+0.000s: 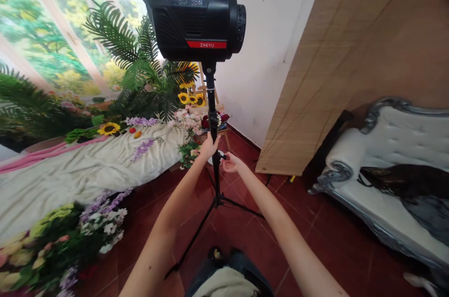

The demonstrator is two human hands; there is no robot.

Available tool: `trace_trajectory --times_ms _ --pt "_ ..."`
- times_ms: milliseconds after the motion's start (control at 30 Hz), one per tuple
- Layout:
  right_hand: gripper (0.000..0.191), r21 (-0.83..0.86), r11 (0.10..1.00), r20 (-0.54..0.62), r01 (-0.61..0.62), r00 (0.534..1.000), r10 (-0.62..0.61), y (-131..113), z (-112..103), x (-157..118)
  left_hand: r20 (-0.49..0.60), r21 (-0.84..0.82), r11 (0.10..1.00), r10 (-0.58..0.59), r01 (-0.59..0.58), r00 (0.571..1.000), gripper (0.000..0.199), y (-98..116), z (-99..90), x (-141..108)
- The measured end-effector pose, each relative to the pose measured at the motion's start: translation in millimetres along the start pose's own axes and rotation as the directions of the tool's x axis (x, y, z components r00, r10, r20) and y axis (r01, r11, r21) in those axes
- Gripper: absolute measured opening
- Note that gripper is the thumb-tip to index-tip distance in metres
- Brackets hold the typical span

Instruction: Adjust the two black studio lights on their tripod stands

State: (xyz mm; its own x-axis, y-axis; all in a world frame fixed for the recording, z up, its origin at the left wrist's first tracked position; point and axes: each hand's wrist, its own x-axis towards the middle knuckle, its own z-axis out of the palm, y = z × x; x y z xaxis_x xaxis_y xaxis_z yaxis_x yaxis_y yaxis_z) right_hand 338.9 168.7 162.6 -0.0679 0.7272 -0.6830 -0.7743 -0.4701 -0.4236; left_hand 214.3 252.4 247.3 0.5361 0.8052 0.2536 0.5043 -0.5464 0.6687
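A black studio light [196,25] with a red ZHEYU label sits on top of a black light stand [216,180], whose tripod legs are spread on the red tiled floor. My left hand [209,146] is wrapped round the upright pole, below the light. Just lower and to the right, my right hand [230,162] has its fingers pressed together on a small black knob [223,157] at the side of the pole. The pole stands upright in front of me.
Left of the stand, a bed or bench under cream cloth [140,166] bears flowers, with palm leaves [115,39] behind. Flower bunches [70,236] stand at lower left. A bamboo blind [298,100] hangs at right, beside a white sofa [403,147] with dark clothing.
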Motion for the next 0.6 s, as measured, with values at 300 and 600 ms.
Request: trace_trajectory --times_ms 300,600 --pt "0.017 -0.088 0.994 0.180 0.068 0.982 -0.051 -11 -8 19 -0.044 0.102 0.993 -0.051 0.055 0.998 0.057 1 4.5 0" --pt "0.012 -0.304 0.868 0.237 0.393 0.914 -0.331 -3 -27 8 -0.037 0.085 0.996 -0.038 0.041 0.999 0.057 4 1.8 0"
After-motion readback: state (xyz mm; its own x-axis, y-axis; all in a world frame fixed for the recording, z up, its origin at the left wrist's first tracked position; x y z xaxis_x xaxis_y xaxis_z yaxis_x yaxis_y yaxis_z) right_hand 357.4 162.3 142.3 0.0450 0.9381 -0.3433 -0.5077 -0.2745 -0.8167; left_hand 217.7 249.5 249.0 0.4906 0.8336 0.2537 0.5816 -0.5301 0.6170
